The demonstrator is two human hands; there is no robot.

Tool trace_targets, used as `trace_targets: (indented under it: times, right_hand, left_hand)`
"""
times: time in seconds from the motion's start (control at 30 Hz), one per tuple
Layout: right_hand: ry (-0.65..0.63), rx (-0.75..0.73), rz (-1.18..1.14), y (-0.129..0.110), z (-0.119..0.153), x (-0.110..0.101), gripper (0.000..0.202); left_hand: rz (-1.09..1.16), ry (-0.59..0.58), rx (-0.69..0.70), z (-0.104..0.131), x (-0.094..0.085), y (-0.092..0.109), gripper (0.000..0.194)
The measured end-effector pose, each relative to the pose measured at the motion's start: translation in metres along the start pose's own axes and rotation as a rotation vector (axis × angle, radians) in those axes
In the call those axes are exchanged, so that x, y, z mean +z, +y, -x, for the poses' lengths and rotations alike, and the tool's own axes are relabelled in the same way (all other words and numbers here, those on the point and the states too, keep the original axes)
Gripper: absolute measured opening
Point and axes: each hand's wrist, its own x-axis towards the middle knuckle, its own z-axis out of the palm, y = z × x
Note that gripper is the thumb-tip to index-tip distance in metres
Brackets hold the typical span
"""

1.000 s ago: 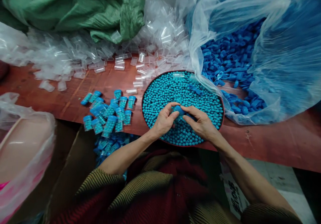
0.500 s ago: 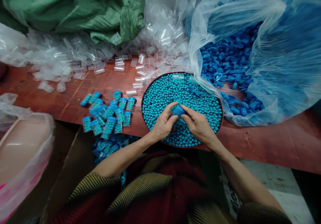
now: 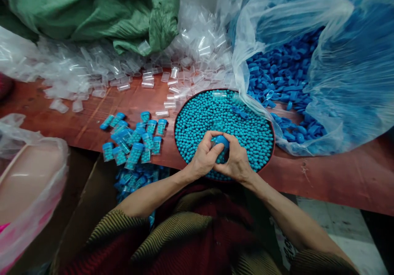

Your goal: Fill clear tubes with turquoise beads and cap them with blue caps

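Bottles lie left of the tray — caps right.

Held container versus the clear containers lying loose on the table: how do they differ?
The held container is topped in blue; the clear containers have no blue tops. The left hand and right hand grip the held container; the clear containers lie loose on the table. Both seem to have see-through walls.

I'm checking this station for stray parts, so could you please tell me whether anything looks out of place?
Mildly, yes: a blue plastic piece and a clear container lie on the turquoise beads, while many similar blue pieces are heaped at the right and loose clear containers behind. It may be deliberate.
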Motion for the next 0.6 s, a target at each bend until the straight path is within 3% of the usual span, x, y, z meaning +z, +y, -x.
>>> trace_targets:
  times: [0.2,0.27,0.33,0.4,0.47,0.6]
  right_hand:
    - [0.029,0.06,-0.026,-0.008,0.009,0.015,0.074]
    - [-0.04,0.094,-0.026,-0.014,0.007,0.016,0.076]
    - [-0.212,0.098,0.0,-0.018,0.001,0.011,0.075]
    - [-0.401,0.043,0.038,-0.015,-0.01,0.002,0.072]
    - [-0.468,0.017,0.081,-0.001,-0.024,-0.009,0.062]
    - [-0.244,0.223,0.264,0.052,-0.052,-0.019,0.042]
  left_hand:
    - [-0.128,0.067,-0.029,0.004,0.0,-0.002,0.025]
    - [-0.222,0.077,-0.019,0.005,-0.004,-0.003,0.022]
    - [-0.324,0.087,-0.006,0.005,-0.015,-0.003,0.021]
    - [-0.431,0.125,0.018,0.005,-0.035,-0.001,0.023]
    - [-0.562,0.215,0.06,0.007,-0.064,0.003,0.029]
    - [-0.991,0.465,0.057,0.014,-0.123,0.017,0.036]
